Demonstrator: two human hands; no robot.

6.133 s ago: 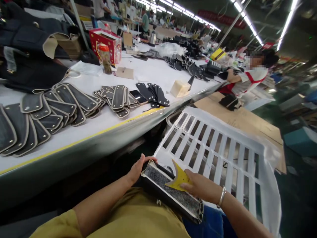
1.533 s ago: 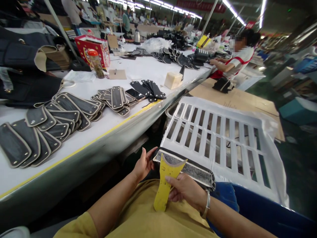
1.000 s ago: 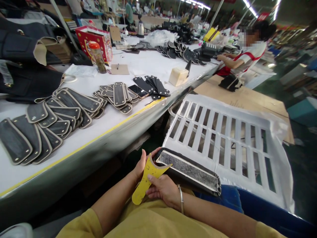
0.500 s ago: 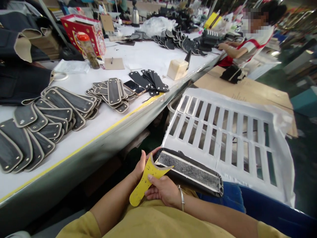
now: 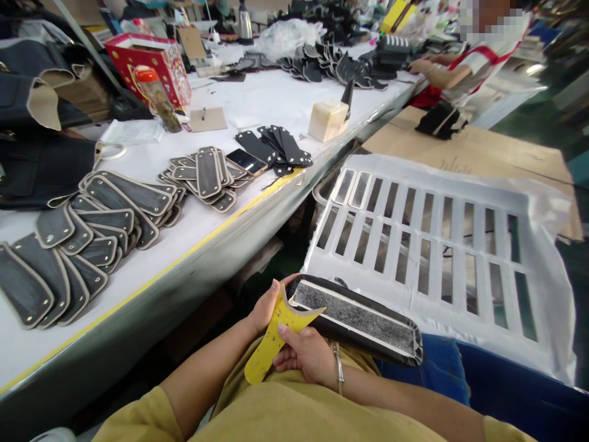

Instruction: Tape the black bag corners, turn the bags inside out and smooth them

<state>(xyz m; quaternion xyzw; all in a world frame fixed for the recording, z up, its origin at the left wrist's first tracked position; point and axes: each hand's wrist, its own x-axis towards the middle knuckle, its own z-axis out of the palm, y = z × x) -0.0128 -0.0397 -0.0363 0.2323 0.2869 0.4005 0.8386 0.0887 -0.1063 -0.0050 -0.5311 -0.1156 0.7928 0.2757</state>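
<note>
My left hand (image 5: 265, 309) is closed round the near-left end of a long black panel (image 5: 363, 319), its fingers mostly hidden behind that end. The panel has rounded corners, a grey speckled strip with white edging on its upper face, and gathered black material at its far end. My right hand (image 5: 310, 359) grips a flat yellow tool (image 5: 265, 353) between thumb and curled fingers. This tool is stained with dark specks and has a curved notch with two points at its upper end. Those points lie over the panel's left end; whether they touch it I cannot tell.
On my right stands a white slotted rack (image 5: 405, 288) with two grey strips in its far-left slots. The white table (image 5: 138, 270) at left bears stacked grey edged pieces (image 5: 32, 282), black pieces (image 5: 288, 147) and a phone (image 5: 247, 161). A co-worker (image 5: 464, 77) sits beyond.
The view has shifted slightly, so the rack and table appear a little displaced. Both hands keep their hold on the panel and the yellow tool, with hardly any movement.
</note>
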